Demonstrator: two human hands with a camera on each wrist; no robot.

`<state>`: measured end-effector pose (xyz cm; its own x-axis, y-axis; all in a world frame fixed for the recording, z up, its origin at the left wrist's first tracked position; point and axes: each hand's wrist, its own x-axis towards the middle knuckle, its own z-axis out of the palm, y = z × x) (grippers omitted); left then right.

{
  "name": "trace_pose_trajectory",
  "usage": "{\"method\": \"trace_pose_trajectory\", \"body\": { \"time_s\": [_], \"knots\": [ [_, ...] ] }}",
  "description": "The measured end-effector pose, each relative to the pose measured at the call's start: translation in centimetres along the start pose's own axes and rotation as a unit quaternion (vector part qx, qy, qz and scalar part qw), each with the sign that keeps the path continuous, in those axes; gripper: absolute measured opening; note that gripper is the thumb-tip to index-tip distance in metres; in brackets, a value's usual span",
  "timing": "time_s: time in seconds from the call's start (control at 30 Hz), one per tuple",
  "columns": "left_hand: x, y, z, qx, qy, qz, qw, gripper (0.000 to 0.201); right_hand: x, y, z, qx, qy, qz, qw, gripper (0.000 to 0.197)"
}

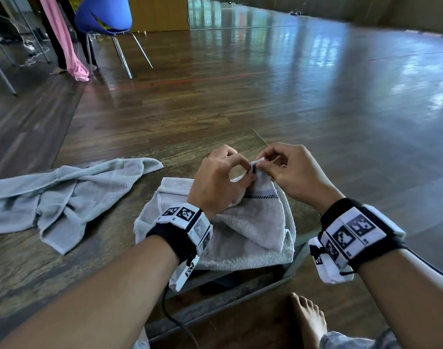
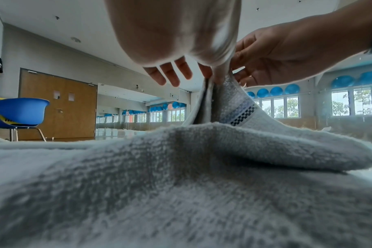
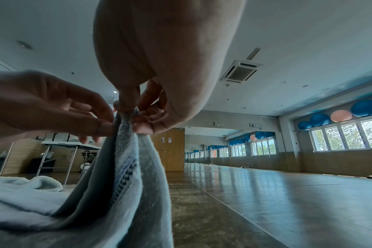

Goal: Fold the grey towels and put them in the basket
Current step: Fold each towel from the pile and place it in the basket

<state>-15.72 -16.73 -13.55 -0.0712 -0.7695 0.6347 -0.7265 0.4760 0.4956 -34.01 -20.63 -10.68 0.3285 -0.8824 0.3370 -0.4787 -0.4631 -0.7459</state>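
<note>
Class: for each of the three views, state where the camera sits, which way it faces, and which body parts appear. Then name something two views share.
Head: high, looking forward and down; both forearms, left hand, right hand, a bare foot, crumpled grey towel.
Left wrist: low over the pinched grey terry towel with chequered band, facing along the fingers; both hands.
Right wrist: low, facing down the hall; both hands.
Shared: both wrist views show the wooden door.

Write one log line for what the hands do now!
left hand: pinches towel corner | right hand: pinches same corner | second towel: crumpled, floor
</note>
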Motion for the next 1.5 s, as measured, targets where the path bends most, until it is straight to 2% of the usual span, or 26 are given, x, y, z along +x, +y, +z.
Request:
{"method": "trace_pose_trajectory", "body": {
  "time_s": [0.1, 0.23, 0.33, 0.53, 0.6, 0.7, 0.8, 0.97, 1.07, 1.2, 1.33, 1.5],
  "knots": [
    [0.2, -0.1, 0.2, -0.016, 0.0, -0.003, 1.0, 0.016, -0.1, -0.1, 0.0, 0.003, -0.006, 0.001, 1.0, 0.004],
    [-0.4, -0.5, 0.3, -0.04, -0.077, -0.042, 0.995, 0.014, -0.4, -0.4, 0.4, 0.008, -0.037, 0.001, 0.999, 0.003],
    [-0.4, -0.8, 0.3, -0.035, -0.097, -0.055, 0.993, 0.019, -0.5, -0.6, 0.5, 0.021, -0.046, -0.005, 0.999, 0.003],
    [-0.1, -1.8, -0.6, 0.024, -0.151, -0.108, 0.982, 0.017, 0.2, -0.3, -0.1, 0.033, 0.012, -0.022, 0.999, 0.005],
    [0.1, -2.1, -1.1, 0.047, -0.16, -0.117, 0.979, 0.024, 0.4, 0.1, -0.5, 0.042, 0.034, -0.015, 0.998, 0.007],
    [0.5, -2.8, -2.2, 0.069, -0.153, -0.134, 0.977, 0.04, 0.7, 1.1, -1.4, 0.044, 0.076, 0.014, 0.996, 0.013],
    [0.4, -3.6, -3.6, 0.072, -0.15, -0.147, 0.975, 0.033, 0.8, 2.2, -2.4, 0.064, 0.112, 0.047, 0.991, 0.015],
    [0.3, -4.5, -5.6, 0.104, -0.152, -0.157, 0.97, 0.034, 1.1, 3.7, -3.0, 0.06, 0.148, 0.092, 0.983, 0.02],
    [0.2, -5.6, -6.8, 0.112, -0.135, -0.169, 0.97, 0.03, 1.1, 4.6, -3.3, 0.06, 0.154, 0.122, 0.979, 0.014],
    [-0.5, -7.1, -8.2, 0.146, -0.116, -0.177, 0.966, 0.011, 0.9, 5.5, -3.3, 0.06, 0.154, 0.141, 0.976, 0.015],
    [-1.3, -8.6, -9.7, 0.15, -0.068, -0.183, 0.969, 0.01, 1.0, 5.8, -3.2, 0.055, 0.156, 0.157, 0.974, 0.018],
    [-1.8, -9.0, -10.8, 0.126, -0.054, -0.167, 0.976, 0.012, 1.0, 5.9, -2.7, 0.053, 0.158, 0.169, 0.971, 0.019]
  ]
}}
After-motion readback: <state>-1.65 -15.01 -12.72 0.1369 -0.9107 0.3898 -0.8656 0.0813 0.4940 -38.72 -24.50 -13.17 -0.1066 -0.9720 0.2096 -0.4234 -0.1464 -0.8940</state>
